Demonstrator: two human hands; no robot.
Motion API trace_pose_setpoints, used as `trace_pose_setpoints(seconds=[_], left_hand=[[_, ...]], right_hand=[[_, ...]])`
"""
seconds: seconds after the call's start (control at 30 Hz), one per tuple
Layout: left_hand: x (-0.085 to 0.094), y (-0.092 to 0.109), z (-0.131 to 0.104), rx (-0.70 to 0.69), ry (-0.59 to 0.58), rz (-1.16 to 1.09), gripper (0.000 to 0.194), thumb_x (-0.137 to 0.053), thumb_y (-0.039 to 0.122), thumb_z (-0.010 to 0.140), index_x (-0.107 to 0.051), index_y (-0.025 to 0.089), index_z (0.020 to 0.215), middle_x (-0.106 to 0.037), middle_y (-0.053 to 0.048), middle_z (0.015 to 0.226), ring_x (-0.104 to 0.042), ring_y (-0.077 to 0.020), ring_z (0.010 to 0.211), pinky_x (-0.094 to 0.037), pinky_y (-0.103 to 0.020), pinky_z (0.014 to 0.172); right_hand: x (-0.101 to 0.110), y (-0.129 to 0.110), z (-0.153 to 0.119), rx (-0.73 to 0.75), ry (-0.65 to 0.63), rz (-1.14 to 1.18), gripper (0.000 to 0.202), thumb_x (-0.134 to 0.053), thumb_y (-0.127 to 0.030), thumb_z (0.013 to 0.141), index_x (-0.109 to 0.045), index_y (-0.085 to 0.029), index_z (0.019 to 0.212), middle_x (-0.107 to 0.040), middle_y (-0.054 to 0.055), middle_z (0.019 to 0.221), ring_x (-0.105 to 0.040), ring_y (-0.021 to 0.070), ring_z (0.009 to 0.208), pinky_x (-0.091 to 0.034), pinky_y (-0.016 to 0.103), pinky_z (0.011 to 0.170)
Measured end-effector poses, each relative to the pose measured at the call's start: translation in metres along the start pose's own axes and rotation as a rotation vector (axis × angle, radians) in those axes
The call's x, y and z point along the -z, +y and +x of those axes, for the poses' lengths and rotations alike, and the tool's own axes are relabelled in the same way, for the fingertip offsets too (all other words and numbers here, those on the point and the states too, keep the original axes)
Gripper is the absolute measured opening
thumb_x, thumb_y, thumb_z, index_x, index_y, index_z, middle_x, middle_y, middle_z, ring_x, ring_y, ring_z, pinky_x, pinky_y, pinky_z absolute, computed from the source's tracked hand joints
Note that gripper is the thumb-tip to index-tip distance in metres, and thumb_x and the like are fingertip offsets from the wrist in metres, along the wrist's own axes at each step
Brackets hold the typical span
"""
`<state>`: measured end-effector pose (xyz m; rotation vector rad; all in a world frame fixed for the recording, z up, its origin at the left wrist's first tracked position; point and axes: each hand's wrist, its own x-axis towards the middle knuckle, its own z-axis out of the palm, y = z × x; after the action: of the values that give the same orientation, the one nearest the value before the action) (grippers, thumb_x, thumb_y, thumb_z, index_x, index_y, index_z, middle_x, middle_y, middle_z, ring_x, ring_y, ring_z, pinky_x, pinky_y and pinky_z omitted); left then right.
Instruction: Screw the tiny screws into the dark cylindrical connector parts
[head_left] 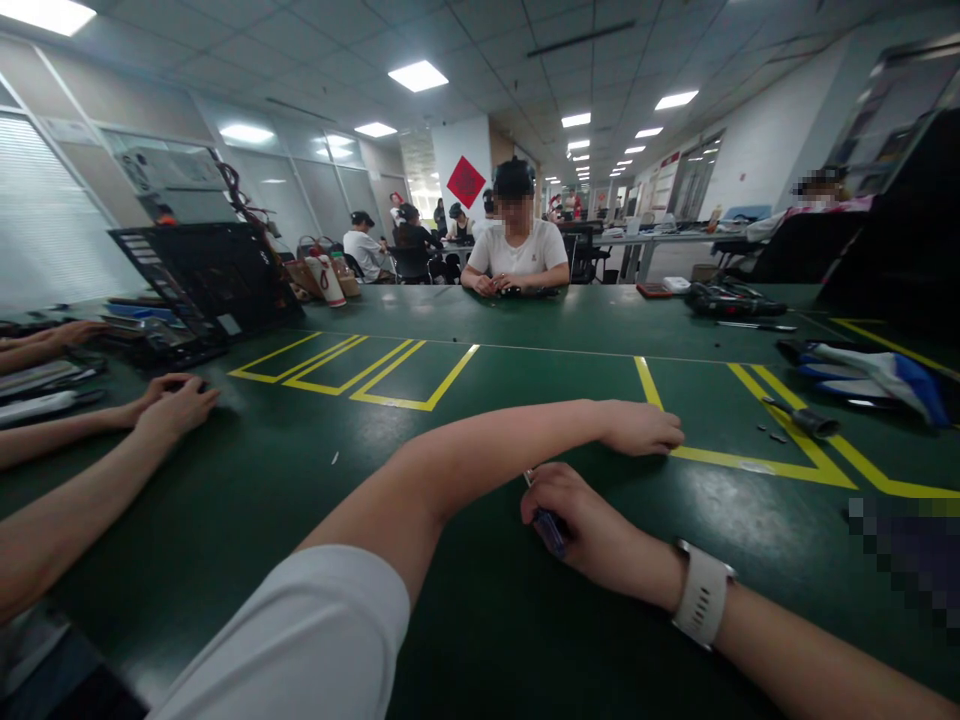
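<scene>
My left hand [643, 428] reaches across to the right, over the green table, beside a yellow tape line [649, 382]. Its fingers are bent and pressed together at the tabletop; whatever they pinch, if anything, is hidden. Nearer to me, my right hand [581, 520], with a pale-strapped watch [703, 595] on the wrist, is closed around a small dark bluish-purple object [551, 532]. A bit of shiny metal shows by its fingertips; the kind of object is unclear. A few small dark pieces [777, 438] lie to the right of my left hand.
A black tapered piece [814, 421] and blue-and-white gloves [874, 372] lie on the right. A co-worker's hands [176, 400] rest at the left, near a black metal case [217, 275]. Another person [519, 250] sits opposite. A white scrap [335, 458] lies left of my arm.
</scene>
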<state>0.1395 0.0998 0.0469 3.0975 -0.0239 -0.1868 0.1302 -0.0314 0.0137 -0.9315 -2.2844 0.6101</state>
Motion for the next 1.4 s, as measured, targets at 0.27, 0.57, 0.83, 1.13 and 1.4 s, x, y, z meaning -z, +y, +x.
trace_pose_setpoints(seconds=[0.27,0.57,0.83,1.13,1.4], left_hand=[[-0.007,-0.004,-0.037,0.177,0.022,-0.076,0.012,-0.045,0.021,0.087,-0.055,0.014,0.087,-0.058,-0.009,0.098,-0.054,-0.0185,0.089,-0.041,-0.029,0.079],[-0.009,-0.001,-0.046,0.297,0.133,-0.177,0.015,-0.041,0.023,0.089,-0.052,0.014,0.093,-0.055,-0.008,0.101,-0.053,-0.0169,0.09,-0.042,-0.028,0.077],[-0.004,0.008,-0.028,0.263,0.092,-0.077,0.036,-0.036,0.035,0.092,-0.044,0.017,0.122,-0.05,-0.01,0.117,-0.053,-0.0213,0.102,-0.043,-0.031,0.078],[-0.009,0.009,-0.003,0.139,0.081,0.039,0.02,-0.037,0.016,0.09,-0.054,0.014,0.099,-0.056,-0.011,0.109,-0.055,-0.0217,0.098,-0.042,-0.032,0.077],[-0.013,0.0,-0.074,0.315,0.082,-0.003,0.016,-0.041,0.019,0.088,-0.054,0.013,0.097,-0.059,-0.009,0.102,-0.055,-0.0182,0.092,-0.043,-0.029,0.079]], right_hand=[[0.014,-0.01,-0.045,-0.132,-0.032,0.006,0.029,-0.047,0.004,0.067,-0.054,-0.021,0.08,-0.06,0.004,0.093,-0.05,0.0213,0.098,-0.043,0.035,0.083],[0.037,-0.005,-0.097,-0.215,-0.003,-0.179,0.022,-0.046,-0.005,0.074,-0.055,-0.025,0.078,-0.062,0.003,0.086,-0.054,0.0224,0.097,-0.047,0.036,0.08],[0.044,0.017,-0.118,-0.273,0.19,-0.344,0.014,-0.047,-0.018,0.08,-0.058,-0.026,0.081,-0.064,0.005,0.087,-0.058,0.0257,0.098,-0.05,0.042,0.082],[0.042,0.016,-0.119,-0.305,0.333,-0.268,0.017,-0.054,-0.03,0.08,-0.058,-0.027,0.096,-0.065,0.006,0.105,-0.062,0.0244,0.1,-0.053,0.041,0.084],[0.043,0.016,-0.121,-0.35,0.31,-0.239,0.02,-0.053,-0.033,0.081,-0.057,-0.027,0.099,-0.065,0.007,0.109,-0.06,0.0256,0.105,-0.051,0.044,0.088]])
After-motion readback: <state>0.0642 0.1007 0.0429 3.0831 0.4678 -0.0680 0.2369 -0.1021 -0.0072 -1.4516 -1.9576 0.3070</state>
